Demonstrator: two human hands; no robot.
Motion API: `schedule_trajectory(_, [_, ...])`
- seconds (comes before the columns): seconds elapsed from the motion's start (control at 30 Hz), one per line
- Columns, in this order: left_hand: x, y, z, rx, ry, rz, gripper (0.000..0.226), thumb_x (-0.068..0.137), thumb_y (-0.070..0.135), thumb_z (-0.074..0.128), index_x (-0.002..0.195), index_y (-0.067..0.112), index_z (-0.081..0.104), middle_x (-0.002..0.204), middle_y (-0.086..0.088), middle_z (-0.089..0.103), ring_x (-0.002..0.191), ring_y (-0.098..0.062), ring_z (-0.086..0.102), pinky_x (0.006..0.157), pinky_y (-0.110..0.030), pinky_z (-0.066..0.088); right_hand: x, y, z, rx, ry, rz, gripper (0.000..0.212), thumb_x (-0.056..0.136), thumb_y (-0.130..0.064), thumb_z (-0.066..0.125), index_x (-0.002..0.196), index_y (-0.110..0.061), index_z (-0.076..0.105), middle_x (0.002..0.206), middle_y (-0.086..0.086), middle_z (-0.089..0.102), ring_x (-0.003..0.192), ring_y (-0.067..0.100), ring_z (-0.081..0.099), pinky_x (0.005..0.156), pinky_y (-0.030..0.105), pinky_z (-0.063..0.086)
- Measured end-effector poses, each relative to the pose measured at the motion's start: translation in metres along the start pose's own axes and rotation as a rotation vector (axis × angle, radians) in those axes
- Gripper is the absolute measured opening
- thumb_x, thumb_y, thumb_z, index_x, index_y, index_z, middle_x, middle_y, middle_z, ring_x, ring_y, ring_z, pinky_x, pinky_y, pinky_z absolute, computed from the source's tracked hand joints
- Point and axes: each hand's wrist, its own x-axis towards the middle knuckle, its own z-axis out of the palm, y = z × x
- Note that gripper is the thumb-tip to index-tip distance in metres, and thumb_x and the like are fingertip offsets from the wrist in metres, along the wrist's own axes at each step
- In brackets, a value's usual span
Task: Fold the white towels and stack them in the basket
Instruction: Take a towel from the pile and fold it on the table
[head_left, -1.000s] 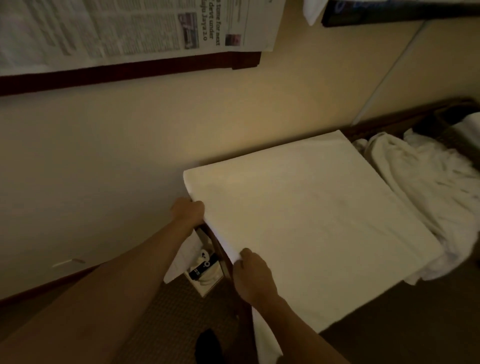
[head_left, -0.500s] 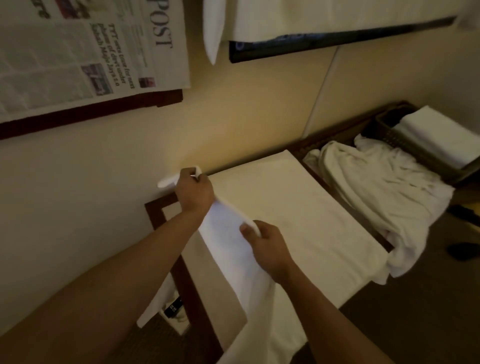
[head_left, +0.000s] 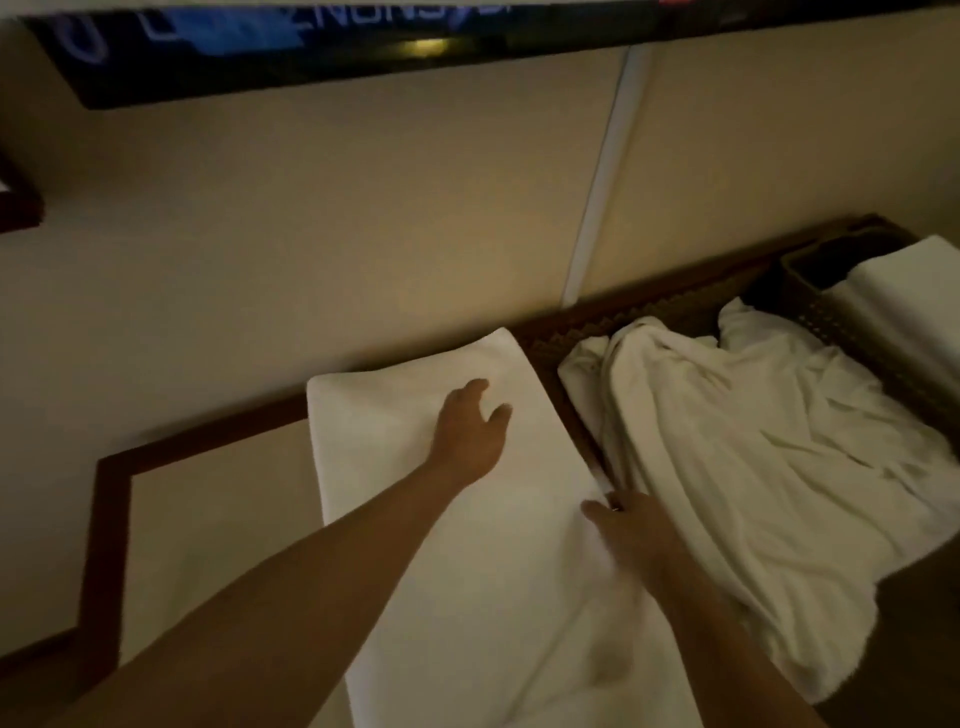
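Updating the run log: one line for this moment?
towel flat, half-folded | left hand pressing | right hand at edge | basket waiting

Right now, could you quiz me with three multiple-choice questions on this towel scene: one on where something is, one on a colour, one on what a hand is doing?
1. Where does the crumpled towel heap lie?
A. right of the folded towel
B. on the floor
C. left of the folded towel

2. What colour is the folded towel under the hands?
A. blue
B. white
C. red

3. How is the left hand?
A. clenched in a fist
B. gripping the basket
C. spread open on the towel

Answers: 1 A, the heap sits to its right, before the basket. 2 B, it is plainly white. 3 C, its fingers lie straight on the cloth.
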Motion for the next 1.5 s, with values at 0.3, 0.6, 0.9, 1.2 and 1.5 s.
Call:
schedule_trajectory(0.3, [0.065, -0.088, -0.103, 0.648, 0.14, -0.141, 0.058, 0.099, 0.045, 0.052, 0.152, 0.027, 0.036, 0.155, -0.002, 0.039, 0.137, -0.033, 0.042, 0.108, -0.051, 0.04, 0.117, -0.099, 0.018, -0.102, -0.208, -0.25, 0.036, 0.094, -0.05, 0.061, 0.088, -0.014, 0.059, 0.084, 0.003, 0.061, 0.079, 0.024, 0.06, 0.072, 0.033, 0.044])
schedule_trajectory(0.6, [0.091, -0.122, -0.153, 0.717, -0.005, -0.235, 0.051, 0.09, 0.053, 0.065, 0.136, 0.034, 0.055, 0.141, -0.001, 0.053, 0.128, -0.03, 0.048, 0.106, -0.046, 0.039, 0.133, -0.15, 0.042, 0.258, -0.426, -0.333, 0.022, 0.081, -0.03, 0.067, 0.083, -0.008, 0.066, 0.079, 0.017, 0.065, 0.071, 0.028, 0.061, 0.062, 0.036, 0.051])
schedule_trajectory(0.9, [0.096, -0.136, -0.154, 0.514, -0.022, -0.146, 0.053, 0.078, 0.073, 0.059, 0.124, 0.047, 0.061, 0.142, 0.016, 0.054, 0.127, -0.018, 0.052, 0.11, -0.045, 0.04, 0.158, -0.168, 0.058, 0.196, -0.253, -0.287, 0.035, 0.093, -0.04, 0.067, 0.09, -0.006, 0.065, 0.081, 0.006, 0.062, 0.075, 0.024, 0.062, 0.061, 0.032, 0.047])
schedule_trajectory(1.2, [0.094, -0.143, -0.161, 0.607, 0.181, -0.014, 0.006, 0.094, 0.033, 0.067, 0.099, 0.032, 0.069, 0.115, 0.008, 0.062, 0.112, -0.022, 0.057, 0.094, -0.042, 0.045, 0.17, -0.168, 0.062, 0.372, -0.355, -0.207, 0.011, 0.092, -0.012, 0.067, 0.102, -0.011, 0.07, 0.096, 0.013, 0.073, 0.084, 0.03, 0.07, 0.072, 0.041, 0.058])
schedule_trajectory(1.5, [0.086, -0.126, -0.156, 0.575, -0.026, -0.009, 0.076, 0.085, 0.049, 0.073, 0.151, 0.041, 0.037, 0.157, 0.011, 0.038, 0.145, -0.017, 0.034, 0.119, -0.046, 0.027, 0.156, -0.18, 0.047, 0.393, -0.668, -0.465, 0.027, 0.08, 0.005, 0.07, 0.095, -0.015, 0.079, 0.095, 0.012, 0.076, 0.086, 0.03, 0.072, 0.076, 0.042, 0.059])
